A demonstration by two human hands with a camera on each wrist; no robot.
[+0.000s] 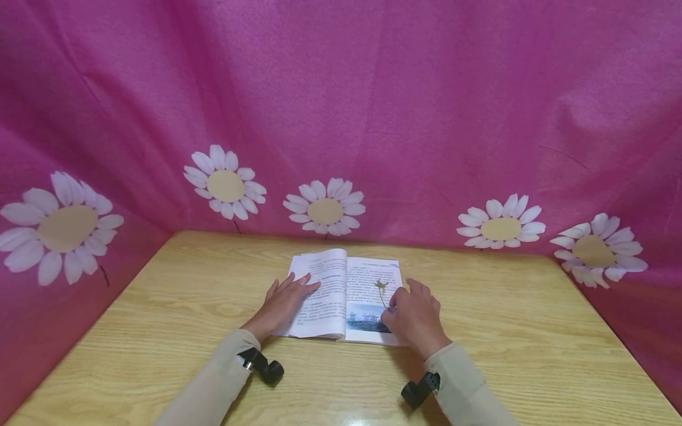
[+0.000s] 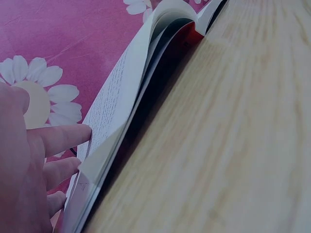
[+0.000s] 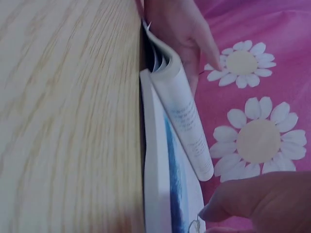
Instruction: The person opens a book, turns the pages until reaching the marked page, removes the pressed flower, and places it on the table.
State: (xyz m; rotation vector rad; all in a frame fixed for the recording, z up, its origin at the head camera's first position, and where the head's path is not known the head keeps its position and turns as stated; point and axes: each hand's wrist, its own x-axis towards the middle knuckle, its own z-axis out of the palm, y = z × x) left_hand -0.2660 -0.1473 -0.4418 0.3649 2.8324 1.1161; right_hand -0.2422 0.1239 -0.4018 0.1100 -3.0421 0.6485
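Note:
An open book [image 1: 324, 307] lies on the wooden table, its left-hand pages bulging near the spine. My left hand [image 1: 285, 300] rests on the left page with its fingers spread and fairly straight; in the left wrist view those fingers [image 2: 63, 139] lie at the page's outer edge. At the right page's outer side, my right hand [image 1: 418, 315] pinches the thin stem of a small leafy sprig [image 1: 380, 285] between thumb and finger. The sprig's green-yellow leaves overlap the printed text, above a blue picture [image 1: 364, 318]. The right wrist view catches only a bit of stem [image 3: 196, 225] by the thumb.
The light wooden table [image 1: 186, 296] extends around the book. A pink cloth [image 1: 373, 118] with large white daisies hangs behind it and along both sides. Small black cameras [image 1: 266, 368] are strapped to both sleeved wrists.

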